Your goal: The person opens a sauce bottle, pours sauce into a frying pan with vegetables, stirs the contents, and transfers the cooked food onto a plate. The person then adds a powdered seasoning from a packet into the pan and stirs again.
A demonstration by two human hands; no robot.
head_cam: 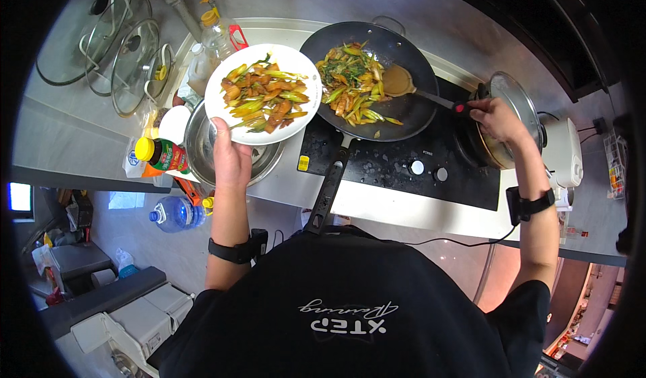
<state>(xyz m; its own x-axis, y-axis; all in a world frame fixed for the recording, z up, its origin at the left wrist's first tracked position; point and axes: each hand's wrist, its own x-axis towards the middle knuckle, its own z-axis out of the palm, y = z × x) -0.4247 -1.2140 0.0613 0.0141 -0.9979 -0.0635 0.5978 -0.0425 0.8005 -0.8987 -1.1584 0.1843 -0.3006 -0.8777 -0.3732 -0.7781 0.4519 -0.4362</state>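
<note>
My left hand (231, 157) grips the near rim of a white plate (214, 81), which carries cooked celery-like stalks and brown slices (265, 95). The plate is held up beside the left edge of a dark wok (411, 120), over part of a steel basin (270, 168). More of the same stir-fry (348, 83) lies in the wok's left half. With its fingers around the dark handle, my right hand (497, 118) holds a spatula (397, 80); its brown blade rests in the wok, at the right side of the food. The wok's long handle (330, 186) points towards my body.
Under the wok is a black cooktop (393, 166) with two knobs. A pot with a glass lid (515, 95) stands at the right, near a white appliance (565, 151). A yellow-capped sauce bottle (164, 155) and a clear jug (218, 37) stand left. Glass lids (133, 70) hang on the wall.
</note>
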